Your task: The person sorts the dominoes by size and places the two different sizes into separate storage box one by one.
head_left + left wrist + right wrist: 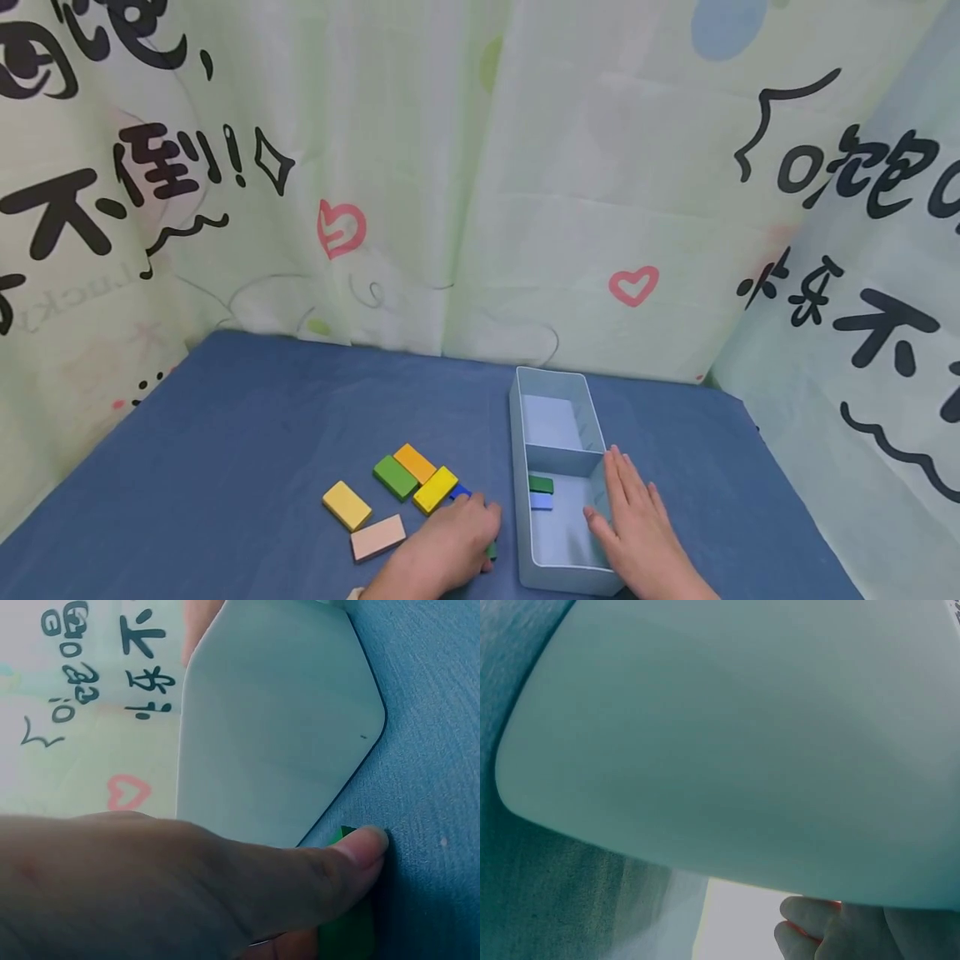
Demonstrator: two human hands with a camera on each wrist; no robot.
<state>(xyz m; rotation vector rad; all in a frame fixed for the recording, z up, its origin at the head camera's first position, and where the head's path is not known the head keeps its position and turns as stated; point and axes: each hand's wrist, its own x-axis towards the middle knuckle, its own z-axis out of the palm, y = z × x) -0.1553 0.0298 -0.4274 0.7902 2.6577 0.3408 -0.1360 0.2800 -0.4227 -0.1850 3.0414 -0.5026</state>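
Note:
My left hand (pixel 453 537) is low over the cloth, left of the box. In the left wrist view its thumb lies along a green block (pixel 349 934), which the fingers grip from the far side; in the head view a bit of that block shows by the fingertips. My right hand (pixel 643 529) rests with straight fingers along the right wall of a pale blue two-part box (pixel 524 533). Inside the near compartment lie a dark green block (pixel 541 484) and a light blue block (pixel 541 501). A blue block (pixel 460 492) is partly hidden behind my left hand.
Left of my left hand lie a yellow block (pixel 435 490), an orange block (pixel 414 463), a green block (pixel 395 477), a pale yellow block (pixel 347 506) and a pink block (pixel 378 538). A blue cloth (pixel 262 442) covers the table; a printed curtain (pixel 420 275) hangs behind it.

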